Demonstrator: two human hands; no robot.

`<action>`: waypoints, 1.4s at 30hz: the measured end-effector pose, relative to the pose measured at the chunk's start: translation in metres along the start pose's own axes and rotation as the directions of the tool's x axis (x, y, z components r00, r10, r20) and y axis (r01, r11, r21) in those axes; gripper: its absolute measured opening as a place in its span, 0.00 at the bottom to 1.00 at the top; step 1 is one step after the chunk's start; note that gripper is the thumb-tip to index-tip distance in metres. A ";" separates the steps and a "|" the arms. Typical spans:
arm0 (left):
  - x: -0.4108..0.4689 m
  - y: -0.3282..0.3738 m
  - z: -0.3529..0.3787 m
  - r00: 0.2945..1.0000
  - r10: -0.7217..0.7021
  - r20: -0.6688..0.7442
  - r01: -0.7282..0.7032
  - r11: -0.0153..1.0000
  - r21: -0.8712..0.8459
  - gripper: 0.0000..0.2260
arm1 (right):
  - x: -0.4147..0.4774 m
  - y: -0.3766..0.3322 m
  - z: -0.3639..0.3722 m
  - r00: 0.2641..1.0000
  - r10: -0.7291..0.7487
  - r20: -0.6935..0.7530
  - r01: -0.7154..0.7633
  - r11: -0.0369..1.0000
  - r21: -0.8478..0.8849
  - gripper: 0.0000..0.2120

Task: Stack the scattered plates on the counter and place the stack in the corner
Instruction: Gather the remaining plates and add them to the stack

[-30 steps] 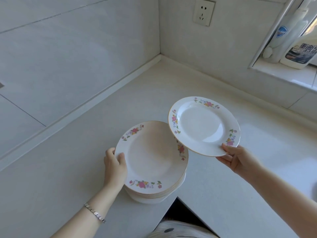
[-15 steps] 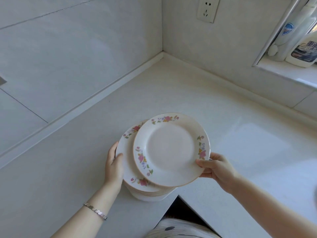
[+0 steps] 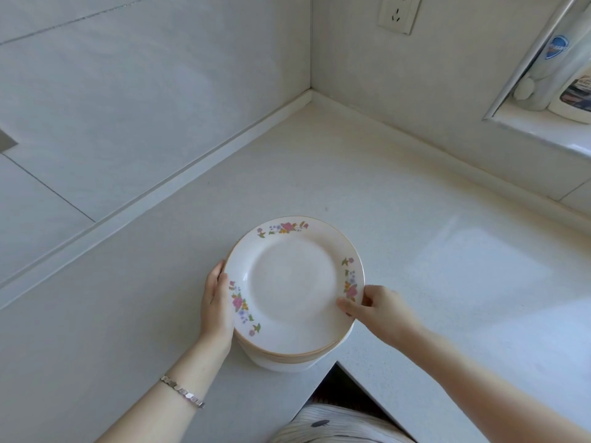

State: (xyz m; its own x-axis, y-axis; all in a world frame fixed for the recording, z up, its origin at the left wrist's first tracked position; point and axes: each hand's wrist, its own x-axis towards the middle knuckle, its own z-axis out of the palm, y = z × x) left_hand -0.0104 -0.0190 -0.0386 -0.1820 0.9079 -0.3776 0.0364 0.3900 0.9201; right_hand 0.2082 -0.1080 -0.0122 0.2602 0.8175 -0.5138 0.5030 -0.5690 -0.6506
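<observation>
A stack of white plates (image 3: 287, 356) with pink flower rims stands on the white counter (image 3: 399, 203) near its inner front edge. The top plate (image 3: 292, 282) lies level on the stack. My left hand (image 3: 217, 305) presses against the stack's left side with the fingers curled on the rim. My right hand (image 3: 375, 306) pinches the right rim of the top plate, thumb on top. The counter's corner (image 3: 311, 97) lies well beyond the stack.
Tiled walls meet at the corner, with a wall socket (image 3: 398, 12) above it. A window ledge (image 3: 543, 129) at the right carries cleaning bottles (image 3: 550, 65). The counter's front edge notches inward just below the stack, near my body.
My right hand carried the plate from the air at the right down and left onto the stack. The left hand stayed on the stack's side.
</observation>
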 end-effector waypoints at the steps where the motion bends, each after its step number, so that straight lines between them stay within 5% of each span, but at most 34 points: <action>1: 0.001 -0.001 -0.001 1.000 -0.004 0.002 0.004 1.000 0.011 0.16 | 0.000 0.001 0.000 1.000 -0.008 -0.022 0.007 0.998 -0.066 0.18; 4: 0.006 -0.006 -0.004 1.000 -0.017 0.017 0.016 0.998 0.056 0.16 | 0.003 0.000 -0.003 0.985 -0.053 -0.164 0.013 0.971 -0.237 0.21; 6: 0.008 -0.005 -0.005 0.997 -0.019 0.075 0.014 0.998 0.057 0.16 | 0.015 0.002 -0.003 0.972 -0.041 -0.229 0.056 0.997 0.058 0.18; 9: 0.005 -0.001 -0.004 0.991 -0.038 0.130 0.041 0.999 -0.018 0.17 | 0.037 -0.004 0.006 0.999 0.011 -0.039 0.014 0.808 0.590 0.26; 12: 0.003 -0.003 -0.004 0.986 -0.119 0.112 0.130 0.987 -0.092 0.18 | 0.052 -0.003 0.021 0.999 -0.028 0.017 0.007 0.696 0.718 0.21; 17: 0.007 -0.006 -0.006 0.985 -0.101 0.139 0.109 0.993 -0.051 0.23 | 0.053 0.000 0.023 0.999 -0.038 0.017 0.015 0.723 0.691 0.22; 22: 0.007 -0.007 -0.015 0.986 0.014 0.165 -0.048 0.977 0.207 0.24 | 0.048 -0.002 0.014 0.996 -0.079 0.036 0.044 0.818 0.574 0.23; 25: 0.022 0.017 -0.013 0.968 0.221 0.118 -0.250 0.843 0.476 0.14 | 0.042 -0.007 0.003 0.993 -0.084 0.088 0.033 0.882 0.470 0.20; 29: 0.040 0.061 0.027 0.810 0.495 0.315 -0.580 0.599 0.552 0.13 | 0.045 -0.001 -0.013 0.999 0.035 -0.011 -0.029 0.940 0.340 0.20; 32: 0.028 0.079 0.084 0.764 0.393 0.512 -0.628 0.636 0.449 0.09 | 0.035 0.018 -0.031 0.988 0.117 -0.098 -0.075 0.933 0.351 0.08; 36: -0.019 0.071 0.170 0.677 0.065 0.733 -0.457 0.818 0.350 0.12 | -0.008 0.076 -0.058 0.955 0.241 -0.172 -0.155 0.903 0.402 0.05; 39: -0.061 0.054 0.218 0.620 -0.153 0.769 -0.314 0.850 0.423 0.12 | -0.048 0.133 -0.077 0.907 0.357 -0.224 -0.234 0.869 0.435 0.08; 42: -0.108 0.029 0.261 0.556 -0.261 0.789 -0.326 0.805 0.495 0.11 | -0.098 0.195 -0.103 0.829 0.476 -0.293 -0.295 0.818 0.494 0.07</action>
State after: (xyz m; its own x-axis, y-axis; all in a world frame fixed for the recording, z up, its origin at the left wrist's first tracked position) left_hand 0.2668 -0.0659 0.0019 0.6652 0.5241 -0.5319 0.5753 0.0944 0.8125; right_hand 0.3656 -0.2899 -0.0318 0.6965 0.4334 -0.5718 -0.0720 -0.7507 -0.6567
